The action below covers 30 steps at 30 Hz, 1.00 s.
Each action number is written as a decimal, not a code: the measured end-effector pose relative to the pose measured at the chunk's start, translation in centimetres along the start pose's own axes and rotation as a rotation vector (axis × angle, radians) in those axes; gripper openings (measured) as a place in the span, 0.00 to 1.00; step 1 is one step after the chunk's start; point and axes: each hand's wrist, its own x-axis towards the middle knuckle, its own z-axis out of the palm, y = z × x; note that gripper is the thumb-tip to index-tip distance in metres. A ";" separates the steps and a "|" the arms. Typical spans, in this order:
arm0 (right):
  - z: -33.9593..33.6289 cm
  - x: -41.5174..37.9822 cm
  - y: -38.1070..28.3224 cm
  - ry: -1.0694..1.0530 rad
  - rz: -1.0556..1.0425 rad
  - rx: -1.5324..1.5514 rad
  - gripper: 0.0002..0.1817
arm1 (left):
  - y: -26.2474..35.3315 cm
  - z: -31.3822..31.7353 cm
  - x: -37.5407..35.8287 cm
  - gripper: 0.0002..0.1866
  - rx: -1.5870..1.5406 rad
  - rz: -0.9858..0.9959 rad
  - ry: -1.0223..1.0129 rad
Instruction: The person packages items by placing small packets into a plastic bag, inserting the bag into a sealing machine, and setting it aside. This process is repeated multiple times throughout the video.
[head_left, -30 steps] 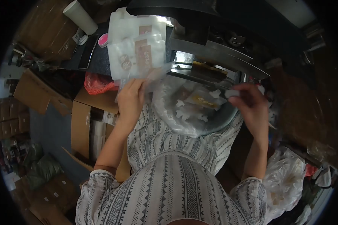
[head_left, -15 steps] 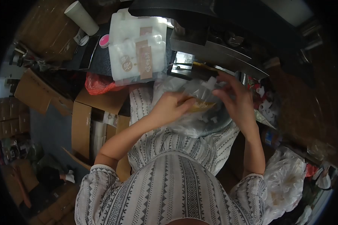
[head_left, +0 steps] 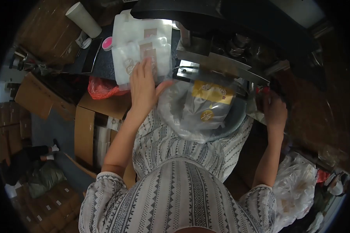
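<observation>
My left hand (head_left: 143,85) lies with its fingers spread on the stack of translucent pouches (head_left: 122,46) with brown labels. On my lap, a clear pouch with a yellow band (head_left: 214,93) rests over a round basin (head_left: 237,116) lined with clear plastic. To the right, my right hand (head_left: 275,110) reaches in among red and white small items (head_left: 262,90), its fingers curled down; what they hold, if anything, is hidden. Beyond the pouch stands a dark machine with a metal bar (head_left: 221,60).
A white cup (head_left: 83,19), a phone (head_left: 92,55) and a pink-topped jar (head_left: 107,43) are at the upper left. Below them are a red plastic bag (head_left: 103,87) and an open carton (head_left: 84,134). Another person (head_left: 29,157) is at the far left.
My left hand has let go of the yellow-banded pouch and moved up-left onto the stack. My right hand has moved right and down. The pouch now lies over the basin. The other person has shifted.
</observation>
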 end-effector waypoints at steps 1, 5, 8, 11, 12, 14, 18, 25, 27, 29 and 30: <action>-1.4 -0.4 -0.6 -0.002 -0.001 0.000 0.10 | -1.3 -0.3 -0.5 0.13 0.553 0.275 0.080; -3.5 -1.5 -4.8 -0.184 -0.106 0.824 0.11 | -1.2 -2.5 -2.8 0.10 0.241 0.045 -0.059; -3.9 -2.4 -9.6 -0.166 -0.397 0.988 0.12 | 2.2 -4.9 -2.7 0.08 0.081 -0.132 -0.042; -3.5 -2.3 -11.8 -0.021 -0.684 0.846 0.13 | 4.6 -5.8 -2.8 0.07 0.011 -0.088 -0.012; -3.3 -2.1 -12.0 0.081 -0.836 0.760 0.14 | 5.0 -5.9 -2.8 0.07 -0.043 0.004 -0.048; -3.2 -2.2 -11.8 -0.006 -0.874 0.828 0.16 | 5.4 -5.3 -3.0 0.07 -0.100 0.096 -0.084; -3.5 -1.9 -10.4 -0.320 -0.590 0.924 0.14 | 6.2 -2.4 -3.1 0.06 -0.373 0.011 -0.397; -2.9 -1.9 -5.4 -0.023 -0.316 0.632 0.15 | 6.8 3.8 1.2 0.18 -1.096 -0.759 -0.664; -2.5 -1.5 -3.4 0.015 -0.151 0.481 0.16 | 7.4 3.7 2.2 0.18 -1.093 -0.800 -0.671; 0.7 1.6 -0.7 0.294 -0.256 0.210 0.17 | 7.3 3.9 2.0 0.19 -1.087 -0.840 -0.678; 2.1 2.4 0.0 0.568 -0.354 -0.068 0.18 | 6.8 4.4 1.2 0.19 -1.104 -0.803 -0.646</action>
